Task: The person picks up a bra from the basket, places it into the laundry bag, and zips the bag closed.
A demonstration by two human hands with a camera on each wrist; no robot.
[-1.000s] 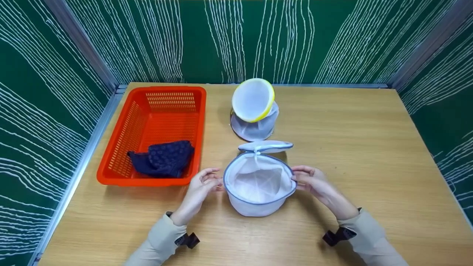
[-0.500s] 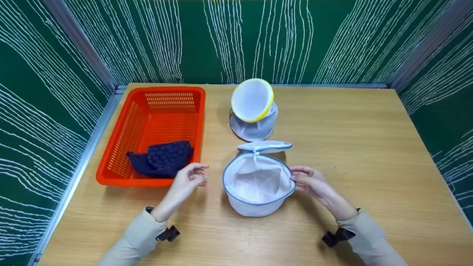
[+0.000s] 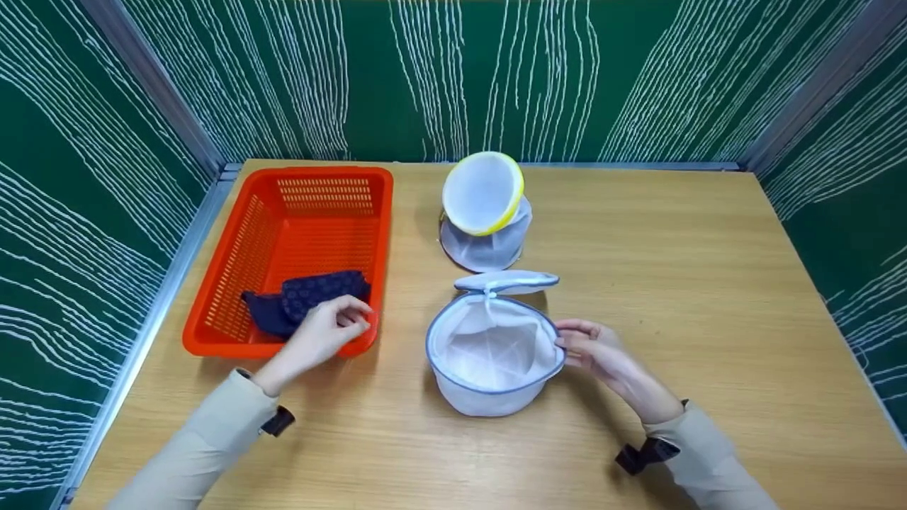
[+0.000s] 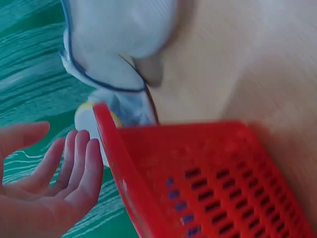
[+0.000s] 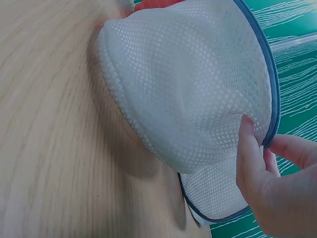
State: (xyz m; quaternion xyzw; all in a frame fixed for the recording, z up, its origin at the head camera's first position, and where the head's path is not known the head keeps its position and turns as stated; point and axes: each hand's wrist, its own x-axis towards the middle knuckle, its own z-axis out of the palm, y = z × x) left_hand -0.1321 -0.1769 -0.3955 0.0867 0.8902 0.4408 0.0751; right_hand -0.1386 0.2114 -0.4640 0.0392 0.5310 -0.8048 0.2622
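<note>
A white mesh laundry bag with a blue zipped rim stands in front of me, its round lid folded back. At its right side my right hand pinches the rim between thumb and fingers; the right wrist view shows the thumb and fingers on either side of the zip. Over the near right corner of the orange basket hovers my left hand, fingers loosely bent and holding nothing. Beneath and beyond that hand lies a dark navy patterned cloth item in the basket, partly hidden by the hand.
Behind the laundry bag, a yellow-rimmed white mesh piece rests on another mesh bag. The wooden table runs back to green walls with white streaks. The basket fills the table's back left.
My left hand has let go of the bag's left side and moved left to the basket, above the navy cloth. The right hand and the bag have stayed in place.
</note>
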